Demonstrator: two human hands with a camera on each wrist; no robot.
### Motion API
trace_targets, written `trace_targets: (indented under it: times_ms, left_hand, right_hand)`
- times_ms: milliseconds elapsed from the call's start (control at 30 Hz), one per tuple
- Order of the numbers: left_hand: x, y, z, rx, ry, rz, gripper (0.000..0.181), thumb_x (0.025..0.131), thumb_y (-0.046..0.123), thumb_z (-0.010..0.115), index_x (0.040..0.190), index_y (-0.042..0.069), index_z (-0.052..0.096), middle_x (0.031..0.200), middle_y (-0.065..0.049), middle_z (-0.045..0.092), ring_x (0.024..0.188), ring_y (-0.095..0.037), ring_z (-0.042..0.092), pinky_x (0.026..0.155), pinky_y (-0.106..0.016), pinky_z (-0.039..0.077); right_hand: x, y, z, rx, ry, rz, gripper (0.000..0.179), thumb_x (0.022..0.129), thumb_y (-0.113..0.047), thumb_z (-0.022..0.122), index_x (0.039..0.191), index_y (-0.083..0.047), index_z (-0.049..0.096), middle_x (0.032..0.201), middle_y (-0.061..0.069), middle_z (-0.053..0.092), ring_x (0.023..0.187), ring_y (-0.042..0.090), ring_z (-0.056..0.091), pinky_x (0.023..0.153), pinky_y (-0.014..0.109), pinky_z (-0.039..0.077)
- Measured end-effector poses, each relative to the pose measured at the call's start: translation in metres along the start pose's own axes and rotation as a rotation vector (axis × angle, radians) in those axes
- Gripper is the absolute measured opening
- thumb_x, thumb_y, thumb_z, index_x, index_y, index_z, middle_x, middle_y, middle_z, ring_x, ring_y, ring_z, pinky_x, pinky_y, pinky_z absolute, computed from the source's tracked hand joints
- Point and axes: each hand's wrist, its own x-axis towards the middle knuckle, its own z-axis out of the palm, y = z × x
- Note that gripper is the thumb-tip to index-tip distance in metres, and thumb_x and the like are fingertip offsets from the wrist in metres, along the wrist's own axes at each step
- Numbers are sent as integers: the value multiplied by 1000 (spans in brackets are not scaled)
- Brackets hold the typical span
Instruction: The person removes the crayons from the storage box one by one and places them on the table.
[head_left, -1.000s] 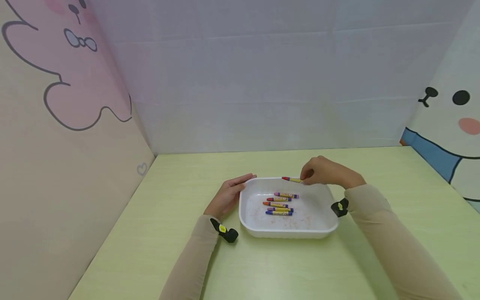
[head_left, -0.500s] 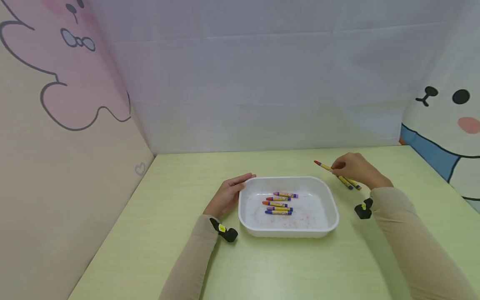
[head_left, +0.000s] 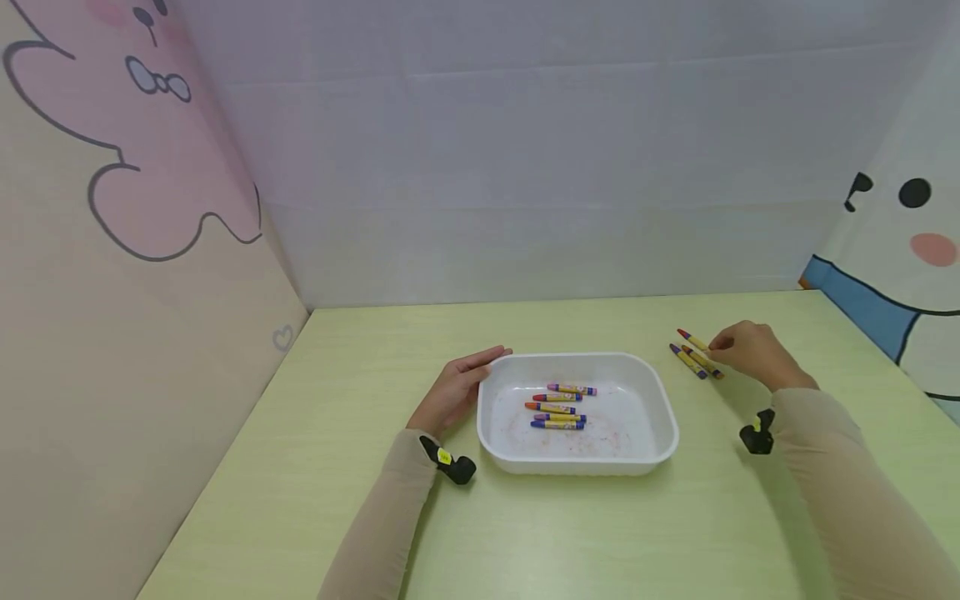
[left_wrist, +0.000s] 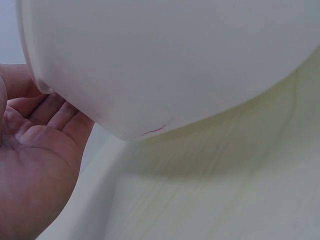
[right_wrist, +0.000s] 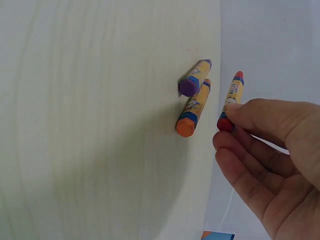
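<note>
My right hand (head_left: 757, 352) pinches a red crayon (head_left: 692, 338) near its blunt end, between thumb and fingers. In the right wrist view, this red crayon (right_wrist: 235, 90) is held above the table, beside a purple crayon (right_wrist: 195, 79) and an orange crayon (right_wrist: 194, 110) lying close together. My left hand (head_left: 452, 390) holds the back left corner of a white plastic tray (head_left: 577, 467). From the left wrist, the fingers (left_wrist: 62, 112) reach behind the tray wall (left_wrist: 150, 60). Inside the tray lie several crayons in a loose column, among them a blue crayon (head_left: 557, 425) and a pink crayon (head_left: 572, 389).
The pale green wood-grain table (head_left: 360, 500) ends at a white cloth backdrop (head_left: 525, 183). Side panels with cartoon prints (head_left: 161, 150) stand at left and right. Faint crayon smudges mark the tray floor.
My right hand has carried the red crayon from over the tray's back rim rightward to the crayons on the table. My left hand and the tray have stayed put.
</note>
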Motion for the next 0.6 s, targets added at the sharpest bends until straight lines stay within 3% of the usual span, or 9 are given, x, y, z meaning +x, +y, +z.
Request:
trace_targets:
  times_ms: [600]
  left_hand:
    - [0, 0, 0, -9, 1, 3, 40, 100, 2, 41, 140, 3, 49, 145, -11, 49, 136, -23, 44, 106, -32, 43]
  right_hand:
    - [-4, 21, 3, -28, -58, 67, 21, 88, -11, 63, 92, 10, 70, 86, 20, 70, 77, 28, 62, 67, 42, 51]
